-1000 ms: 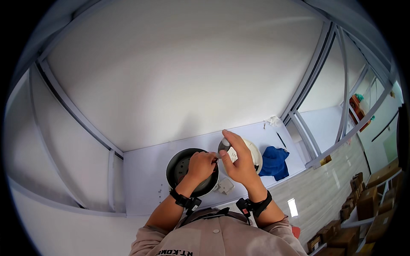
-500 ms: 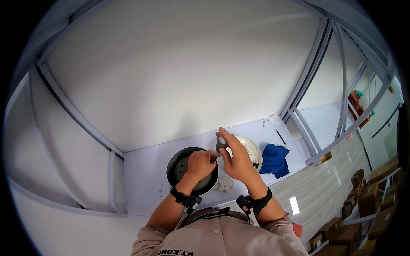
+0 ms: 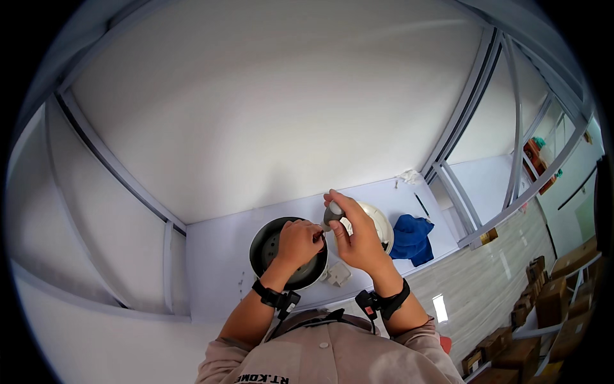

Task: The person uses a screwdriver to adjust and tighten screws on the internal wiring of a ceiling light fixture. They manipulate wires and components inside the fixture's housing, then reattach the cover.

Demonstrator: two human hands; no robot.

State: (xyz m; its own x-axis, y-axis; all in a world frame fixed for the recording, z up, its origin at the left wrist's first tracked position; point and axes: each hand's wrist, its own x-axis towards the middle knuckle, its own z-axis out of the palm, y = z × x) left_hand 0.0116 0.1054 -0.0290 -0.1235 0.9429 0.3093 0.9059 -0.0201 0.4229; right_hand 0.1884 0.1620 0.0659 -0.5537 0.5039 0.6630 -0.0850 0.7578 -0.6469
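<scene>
My right hand (image 3: 357,233) is wrapped round a short, thick grey cylindrical tool handle (image 3: 333,214) with a paler rounded end. Its lower end points down toward the fingers of my left hand (image 3: 299,243). That hand is closed in a pinch above the right rim of a round, dark-lined pan-like vessel (image 3: 267,254) with a light rim and several small dark spots on its bottom. Something small, dark and reddish shows at the left fingertips, too little of it to name. A round white dish-like part (image 3: 378,221) lies partly behind my right hand.
A small white block-like piece (image 3: 338,274) sits against the vessel's near right side. Farther right lie a blue cloth (image 3: 412,239), a thin dark stick (image 3: 421,205) and crumpled white material (image 3: 409,176). Several tiny pieces (image 3: 241,283) are at the left. Grey framing (image 3: 457,115) bounds the white table.
Both hands stay at the vessel's right rim. The grey handle has tilted slightly, and my left hand has shifted a little upward.
</scene>
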